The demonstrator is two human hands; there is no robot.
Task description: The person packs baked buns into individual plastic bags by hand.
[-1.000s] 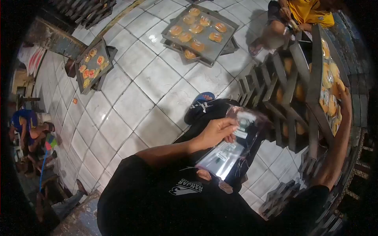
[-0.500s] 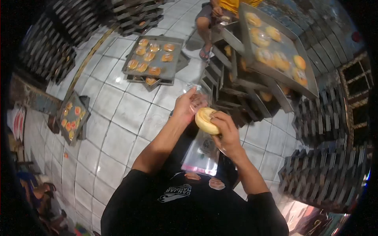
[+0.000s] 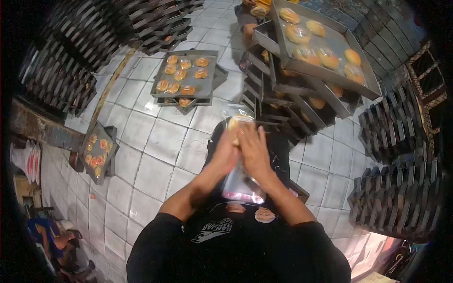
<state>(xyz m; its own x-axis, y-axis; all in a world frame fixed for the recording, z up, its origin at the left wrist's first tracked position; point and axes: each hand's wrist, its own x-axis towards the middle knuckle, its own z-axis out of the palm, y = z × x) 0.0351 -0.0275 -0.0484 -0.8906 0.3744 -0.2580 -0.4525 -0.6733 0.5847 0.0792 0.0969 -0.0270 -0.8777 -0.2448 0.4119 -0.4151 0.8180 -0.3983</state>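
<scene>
While both hands are raised over the lap, one bun [image 3: 234, 123] lies between them, at the finger end, its pale yellow top edge showing just ahead of the palms. Left hand [image 3: 228, 154]: against the bun's near left side, blurred; its fingers are mostly hidden, so I cannot tell how far they curl. Right hand [image 3: 253, 148]: laid over the bun's right side, fingers long and slightly spread, back of the hand up. Palms set close together, bun sandwiched. Clear plastic bag [image 3: 238, 110]: stands out beyond the fingertips, around or over the bun; blur leaves which one undecided.

Below the wrists, on the lap, lies a flat stack of clear sleeves [image 3: 242, 184] with a pink edge towards the shirt. Ahead and to the right, well apart from the hands, a tray [image 3: 337, 41] of buns sits tilted on crisscrossed trays [image 3: 302, 87]. Ahead and left, another tray [image 3: 205, 86] holds more buns above the tiled floor [image 3: 151, 174]. Past the tall pile, a seated person [image 3: 246, 21] holds a bun too.
</scene>
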